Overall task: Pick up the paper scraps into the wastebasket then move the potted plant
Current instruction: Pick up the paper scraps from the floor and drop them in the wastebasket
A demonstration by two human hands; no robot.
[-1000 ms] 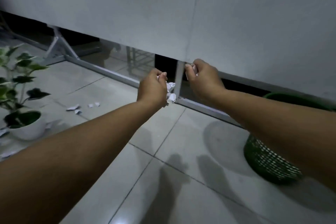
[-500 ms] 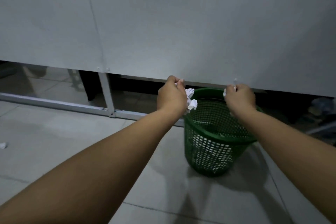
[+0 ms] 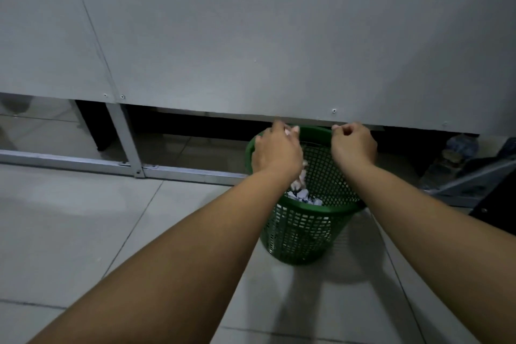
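The green mesh wastebasket point(image 3: 300, 227) stands on the tiled floor against the grey panel wall. Both my hands hover over its mouth. My left hand point(image 3: 276, 152) is above the left rim with its fingers loosened; white paper scraps point(image 3: 302, 176) drop from under it, blurred. More crumpled paper scraps point(image 3: 304, 196) lie inside the basket. My right hand point(image 3: 354, 145) is above the right rim, fingers curled into a pinch, and no paper shows in it. The potted plant is out of view.
A grey panel wall point(image 3: 251, 36) rises just behind the basket, with a metal frame rail point(image 3: 195, 173) and a dark gap along its foot. Dark objects and a slanted metal piece point(image 3: 474, 176) sit at the right. Floor tiles point(image 3: 83, 218) spread to the left.
My view swung right from the plant area to the basket. Both hands moved over the basket's mouth, and the left hand's fingers loosened, so its scraps fall in. The right hand's scrap no longer shows.
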